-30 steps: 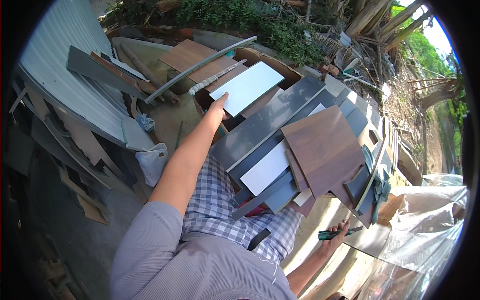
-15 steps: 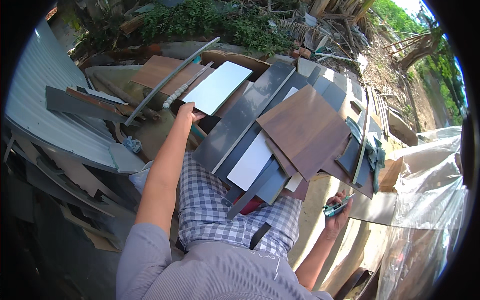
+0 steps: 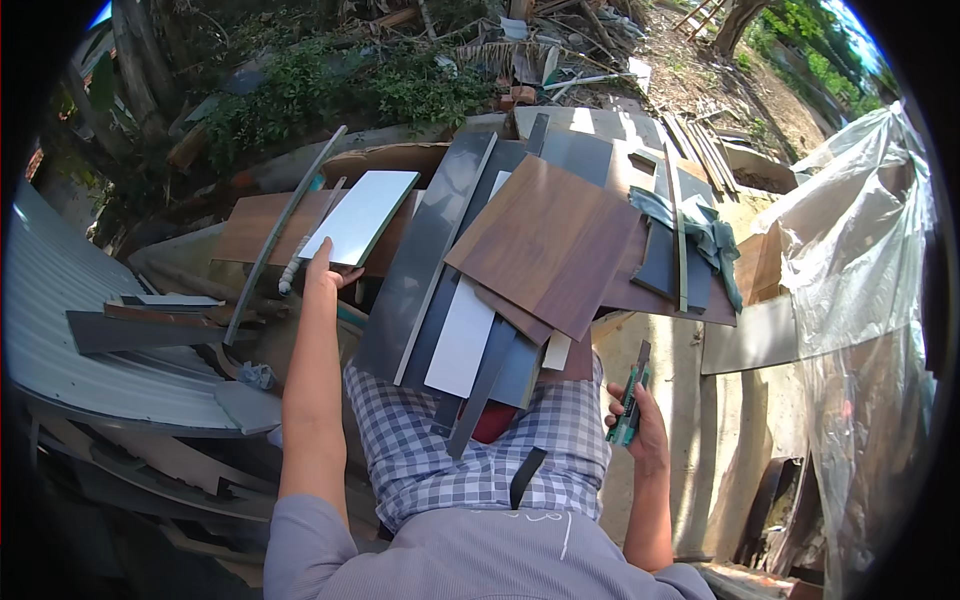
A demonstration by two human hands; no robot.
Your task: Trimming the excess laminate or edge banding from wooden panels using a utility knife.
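Note:
My left hand (image 3: 328, 268) grips the near end of a white rectangular board (image 3: 366, 215), its thumb on the top face and fingers underneath. The board is tilted up, above a brown plank (image 3: 243, 228) at the left. Held in my right hand (image 3: 643, 420) is a green utility knife (image 3: 626, 412) with its blade out, to the right of my knees. Between the hands lies a pile of panels: a wood-grain brown board (image 3: 548, 240) on top, a long dark grey board (image 3: 425, 255) and a narrow white strip (image 3: 461, 335) under it.
A blue-green cloth (image 3: 690, 225) and a thin strip (image 3: 676, 240) lie on the pile's right side. Clear plastic sheeting (image 3: 860, 250) hangs at the right. Corrugated sheet metal (image 3: 90, 310) with offcuts stands at the left. A long metal bar (image 3: 285, 240) leans beyond my left arm.
The view has turned, so the pile sits further left. My left hand still holds the white board. My right hand has raised the utility knife, with its blade pointing upward.

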